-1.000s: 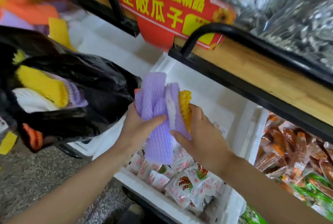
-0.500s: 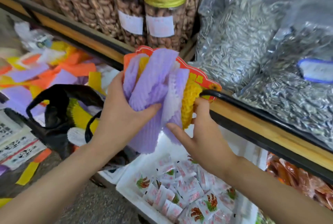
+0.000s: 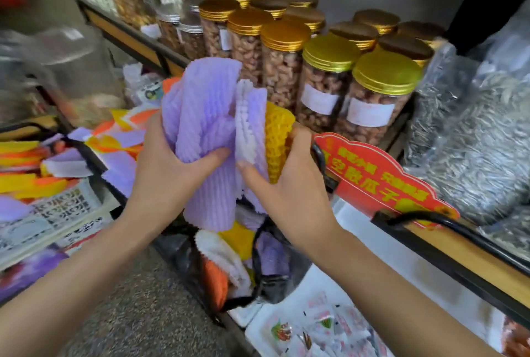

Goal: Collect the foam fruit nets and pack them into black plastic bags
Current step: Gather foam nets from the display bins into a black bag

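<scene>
Left hand point(image 3: 169, 181) and right hand point(image 3: 289, 187) grip foam nets point(image 3: 206, 115) above black bag point(image 3: 258, 279); speckled floor point(image 3: 137, 313) below, jars point(image 3: 327, 81) behind

A bunch of purple, white and yellow foam nets point(image 3: 206, 138) stands upright above the open black bag point(image 3: 258, 279), which already holds more nets.

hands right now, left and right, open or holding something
Left hand: grips the purple foam nets.
Right hand: grips the yellow foam net at the side of the same bundle.
</scene>
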Demonstrator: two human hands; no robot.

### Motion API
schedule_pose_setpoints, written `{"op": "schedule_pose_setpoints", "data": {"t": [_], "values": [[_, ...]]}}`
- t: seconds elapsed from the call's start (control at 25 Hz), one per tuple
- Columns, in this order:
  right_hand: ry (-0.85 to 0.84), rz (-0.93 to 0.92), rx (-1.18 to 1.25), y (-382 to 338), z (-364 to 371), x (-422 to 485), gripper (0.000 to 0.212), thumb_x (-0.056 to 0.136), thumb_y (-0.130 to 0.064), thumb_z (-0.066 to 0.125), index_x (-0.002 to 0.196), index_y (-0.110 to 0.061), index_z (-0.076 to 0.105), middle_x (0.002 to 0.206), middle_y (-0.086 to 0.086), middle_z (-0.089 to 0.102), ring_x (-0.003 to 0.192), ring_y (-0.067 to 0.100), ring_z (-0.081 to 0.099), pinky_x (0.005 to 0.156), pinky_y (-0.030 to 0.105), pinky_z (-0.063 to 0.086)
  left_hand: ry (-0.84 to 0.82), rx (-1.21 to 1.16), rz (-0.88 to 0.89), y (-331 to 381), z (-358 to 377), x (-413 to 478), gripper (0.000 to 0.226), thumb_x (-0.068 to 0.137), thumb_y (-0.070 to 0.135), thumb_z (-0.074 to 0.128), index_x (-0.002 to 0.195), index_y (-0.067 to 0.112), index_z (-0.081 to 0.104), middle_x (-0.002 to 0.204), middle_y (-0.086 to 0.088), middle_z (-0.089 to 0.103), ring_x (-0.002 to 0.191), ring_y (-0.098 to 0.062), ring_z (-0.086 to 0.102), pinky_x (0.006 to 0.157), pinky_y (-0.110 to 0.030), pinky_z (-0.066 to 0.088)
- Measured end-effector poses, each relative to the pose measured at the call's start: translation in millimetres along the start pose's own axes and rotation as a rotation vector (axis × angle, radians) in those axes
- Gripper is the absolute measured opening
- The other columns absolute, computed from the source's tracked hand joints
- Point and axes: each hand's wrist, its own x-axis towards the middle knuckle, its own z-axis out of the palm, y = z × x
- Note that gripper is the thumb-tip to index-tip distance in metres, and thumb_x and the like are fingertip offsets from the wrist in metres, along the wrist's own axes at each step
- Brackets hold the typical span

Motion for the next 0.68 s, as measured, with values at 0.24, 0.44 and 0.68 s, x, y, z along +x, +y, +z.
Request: {"op": "schedule_pose_setpoints", "data": {"t": [0.24, 0.44, 0.68], "values": [[0.151, 0.172, 0.052, -26.0, 61.2, 22.7, 0.036, 0.082, -0.031, 0.067, 0.098, -0.019, 0.037, 0.078, -0.003, 0.054, 0.070, 0.010, 0.053, 0.067, 0.035, 0.045, -0.037, 0.024, -0.101, -36.0, -72.8, 57.0, 0.073, 0.063, 0.030, 0.079, 0.123, 0.022, 0.039, 0.116, 0.008, 0.050, 0.097, -0.001, 0.051, 0.068, -0.003, 0.039], [-0.211, 0.425, -0.428, -8.5, 83.7, -1.3, 0.035, 0.082, -0.041, 0.065, 0.104, -0.025, 0.043, 0.086, -0.009, 0.049, 0.078, 0.013, 0.052, 0.060, 0.024, 0.039, -0.137, -0.051, -0.184, -59.0, -105.2, 96.5, 0.055, 0.078, 0.015, 0.074, 0.118, 0.022, 0.038, 0.118, 0.005, 0.050, 0.105, -0.013, 0.052, 0.081, -0.033, 0.047], [-0.026, 0.517, -1.127, 39.4, 95.9, -5.6, 0.048, 0.074, -0.028, 0.076, 0.111, -0.014, 0.049, 0.105, 0.006, 0.059, 0.096, 0.027, 0.061, 0.071, 0.035, 0.050, -0.298, -0.172, -0.281, -73.7, -100.4, 107.0, 0.059, 0.073, 0.016, 0.079, 0.118, 0.014, 0.042, 0.107, 0.008, 0.056, 0.106, -0.017, 0.057, 0.082, -0.041, 0.051]]}}
